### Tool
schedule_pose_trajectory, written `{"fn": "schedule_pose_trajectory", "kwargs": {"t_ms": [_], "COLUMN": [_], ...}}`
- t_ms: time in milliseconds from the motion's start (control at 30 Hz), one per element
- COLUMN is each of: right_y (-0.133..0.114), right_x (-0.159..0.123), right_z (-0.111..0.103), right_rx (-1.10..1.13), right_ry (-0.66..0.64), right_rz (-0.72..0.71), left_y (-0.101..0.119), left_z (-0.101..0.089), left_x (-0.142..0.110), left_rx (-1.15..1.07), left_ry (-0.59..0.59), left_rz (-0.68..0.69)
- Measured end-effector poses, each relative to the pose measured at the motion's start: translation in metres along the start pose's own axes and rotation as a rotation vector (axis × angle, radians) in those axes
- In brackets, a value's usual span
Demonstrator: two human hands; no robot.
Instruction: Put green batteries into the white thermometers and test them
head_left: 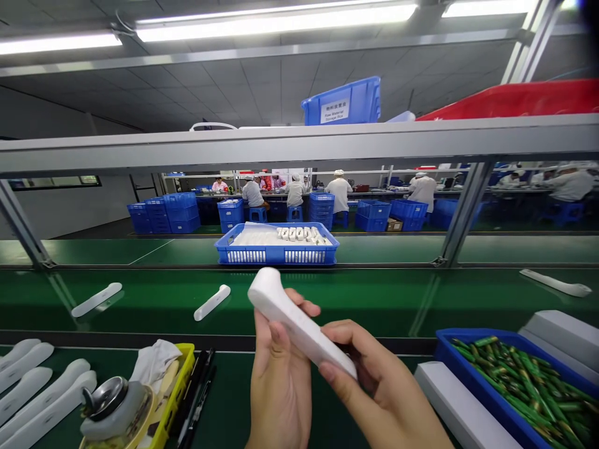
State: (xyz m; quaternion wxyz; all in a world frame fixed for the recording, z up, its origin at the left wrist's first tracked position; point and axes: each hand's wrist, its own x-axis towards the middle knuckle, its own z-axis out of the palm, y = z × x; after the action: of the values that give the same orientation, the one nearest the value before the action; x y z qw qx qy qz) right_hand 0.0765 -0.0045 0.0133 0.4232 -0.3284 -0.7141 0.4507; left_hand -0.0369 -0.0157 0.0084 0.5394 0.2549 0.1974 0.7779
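Observation:
A white plastic handle-shaped housing (299, 327) with a rounded, bent head is held up in front of me, tilted with its head to the upper left. My left hand (283, 380) grips it near the head, thumb on the near side and fingertips showing behind. Around its lower right end, my right hand (374, 380) pinches with thumb and fingers. On the green conveyor belt beyond lie similar white housings, one at the left (97, 299), one nearer the middle (212, 302) and one at the far right (555, 283).
More white housings (47, 405) lie at lower left, beside a metal-topped dispenser (112, 399) and a yellow tray (180, 393) with a cloth. Black pens (199, 393) lie alongside. A blue bin (442, 343) of green parts stands right; a blue crate (276, 254) stands behind the belt.

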Motion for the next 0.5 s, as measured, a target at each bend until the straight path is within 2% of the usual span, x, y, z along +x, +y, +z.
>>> {"fn": "schedule_pose_trajectory", "kwargs": {"t_ms": [133, 233, 367, 500], "right_y": [-0.004, -0.008, -0.009, -0.002], "right_x": [0.006, 0.008, 0.005, 0.005], "right_z": [-0.005, -0.007, -0.006, -0.001], "right_rx": [0.262, 0.364, 0.485, 0.605], "right_ry": [-0.065, -0.080, -0.142, -0.282], "right_rz": [0.181, 0.205, 0.233, 0.260], "left_y": [0.007, 0.014, 0.022, 0.023], "left_z": [0.002, -0.001, -0.011, -0.021], "left_x": [0.004, 0.009, 0.015, 0.018], "left_rx": [0.184, 0.286, 0.274, 0.214], "left_ry": [-0.109, -0.128, -0.140, -0.243], "left_rz": [-0.098, -0.082, -0.116, 0.012]}}
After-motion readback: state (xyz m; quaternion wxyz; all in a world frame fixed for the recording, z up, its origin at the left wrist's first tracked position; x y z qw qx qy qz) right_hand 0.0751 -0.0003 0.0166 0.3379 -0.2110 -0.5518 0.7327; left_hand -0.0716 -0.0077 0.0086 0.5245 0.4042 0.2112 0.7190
